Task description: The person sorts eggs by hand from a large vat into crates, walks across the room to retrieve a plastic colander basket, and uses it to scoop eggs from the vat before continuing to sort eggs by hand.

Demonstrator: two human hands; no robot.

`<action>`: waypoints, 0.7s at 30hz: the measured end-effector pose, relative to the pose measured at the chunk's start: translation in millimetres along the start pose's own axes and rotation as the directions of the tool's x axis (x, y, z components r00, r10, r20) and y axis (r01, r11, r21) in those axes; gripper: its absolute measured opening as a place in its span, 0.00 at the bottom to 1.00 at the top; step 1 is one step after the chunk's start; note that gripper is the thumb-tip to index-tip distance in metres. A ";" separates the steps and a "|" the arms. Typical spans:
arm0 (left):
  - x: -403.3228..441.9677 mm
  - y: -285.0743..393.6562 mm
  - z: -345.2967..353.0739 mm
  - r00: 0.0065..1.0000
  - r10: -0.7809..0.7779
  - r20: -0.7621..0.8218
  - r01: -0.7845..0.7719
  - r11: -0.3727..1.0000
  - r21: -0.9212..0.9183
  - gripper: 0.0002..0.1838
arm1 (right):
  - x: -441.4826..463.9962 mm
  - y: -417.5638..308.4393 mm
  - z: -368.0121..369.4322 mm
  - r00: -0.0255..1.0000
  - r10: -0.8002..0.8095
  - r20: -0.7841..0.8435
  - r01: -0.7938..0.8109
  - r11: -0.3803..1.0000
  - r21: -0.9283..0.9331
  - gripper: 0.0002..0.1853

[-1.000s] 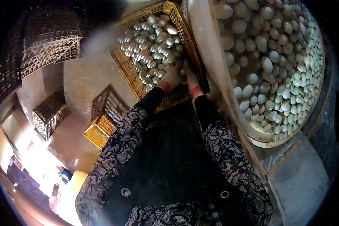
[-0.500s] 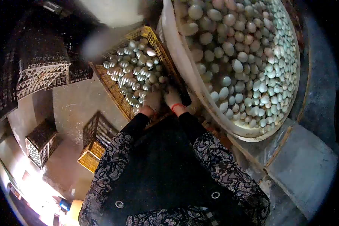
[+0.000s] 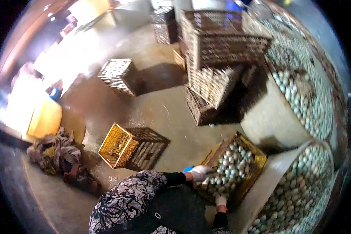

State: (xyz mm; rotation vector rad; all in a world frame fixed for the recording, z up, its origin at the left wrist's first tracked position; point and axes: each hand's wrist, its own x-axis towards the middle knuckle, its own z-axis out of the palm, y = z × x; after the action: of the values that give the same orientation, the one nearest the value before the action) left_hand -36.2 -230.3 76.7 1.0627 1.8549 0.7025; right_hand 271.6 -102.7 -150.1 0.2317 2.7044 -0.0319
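Note:
A yellow plastic crate (image 3: pixel 257 158) full of pale eggs (image 3: pixel 234 162) is in front of me. My left hand (image 3: pixel 201 172), in a whitish glove, is at the crate's left rim, beside the eggs; blur hides how its fingers are bent. Something round and blue (image 3: pixel 188 169) shows just behind that hand, too covered to name. My right hand (image 3: pixel 221 200), also gloved and with a red band at the wrist, is at the near end of the crate against the eggs. Its fingers are hidden, so its grip does not show.
Large tubs of eggs (image 3: pixel 300 191) line the right side. Stacked dark crates (image 3: pixel 232 46) stand beyond the egg crate. A yellow crate (image 3: pixel 117 146) lies on the wet floor at left, near crumpled cloth (image 3: pixel 58 152) and a yellow bucket (image 3: pixel 45 117). Farther off is a filled crate (image 3: pixel 117 72).
My view has swung left, so the crate and tubs now sit lower right. My hands, earlier close together over the eggs at the near end, are now apart, the left at the side rim.

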 end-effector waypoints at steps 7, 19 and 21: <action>-175.7 -222.1 -1.7 0.583 -0.425 -0.692 0.414 0.889 -0.197 0.18 | 37.2 -7.3 -46.2 0.945 0.221 0.240 -0.297 0.888 0.352 0.16; -395.6 -250.1 77.8 0.577 -0.792 -0.201 0.802 0.596 -0.048 0.11 | 62.7 -15.2 -26.4 0.927 0.005 0.375 -0.025 0.999 0.048 0.17; -392.6 -245.7 57.6 0.564 -0.808 -0.170 0.803 0.584 -0.114 0.10 | 48.3 -33.1 -81.5 0.887 0.175 0.427 -0.232 0.969 0.084 0.14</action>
State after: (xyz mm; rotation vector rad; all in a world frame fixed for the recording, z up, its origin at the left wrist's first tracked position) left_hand 22.6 -689.1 13.9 0.0097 2.2181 0.2613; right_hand 189.2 -123.0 -96.4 0.4904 2.2395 -0.1800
